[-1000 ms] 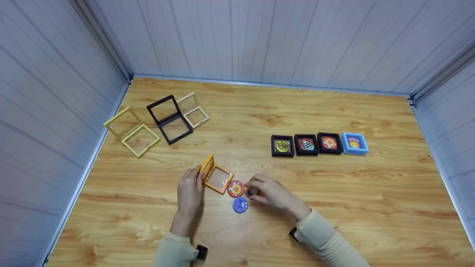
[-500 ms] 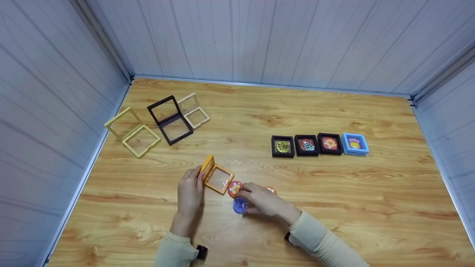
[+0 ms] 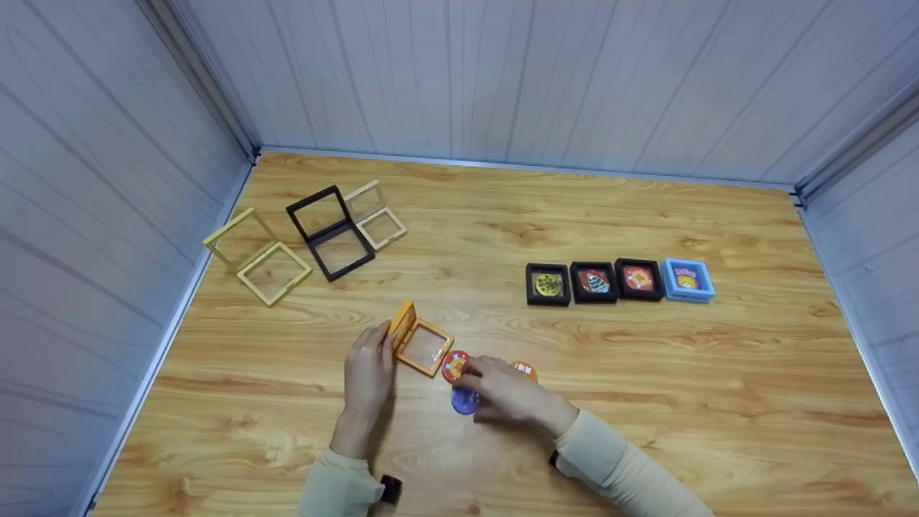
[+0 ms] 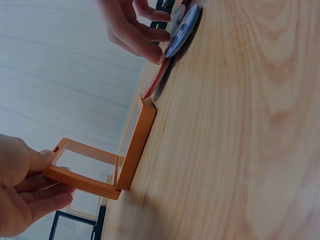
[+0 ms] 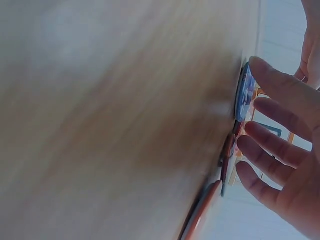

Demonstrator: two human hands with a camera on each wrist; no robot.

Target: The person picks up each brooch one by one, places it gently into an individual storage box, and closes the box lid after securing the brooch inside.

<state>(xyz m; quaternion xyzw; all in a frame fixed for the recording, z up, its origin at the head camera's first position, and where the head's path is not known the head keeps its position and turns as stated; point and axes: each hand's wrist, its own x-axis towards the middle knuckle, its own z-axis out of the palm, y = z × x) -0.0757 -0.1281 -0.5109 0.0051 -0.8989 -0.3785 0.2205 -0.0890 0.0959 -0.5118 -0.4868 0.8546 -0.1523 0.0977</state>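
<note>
My left hand (image 3: 367, 373) pinches the raised lid of an orange hinged display frame (image 4: 137, 142), thumb on one face and fingers on the other. The frame's other half lies flat on the table, clear film across it. Over a cluster of round discs is my right hand (image 3: 513, 391), its fingers spread and bent a little with nothing between them in the right wrist view. The thumb tip is right at the purple-blue disc (image 5: 244, 95). A red disc (image 3: 451, 365) lies by the frame's corner, partly under the fingers. Past the knuckles shows an orange disc (image 3: 526, 370).
On the wooden table (image 3: 459, 467), open yellow (image 3: 256, 293), black (image 3: 347, 270) and beige (image 3: 397, 235) frames stand at back left. To the right sits a row of closed black frames (image 3: 594, 297) and a light blue one (image 3: 689, 295), each holding a disc.
My right hand has moved left from a dark disc it was fingering to over the purple and red discs, uncovering the orange disc. The left hand and orange frame hold still.
</note>
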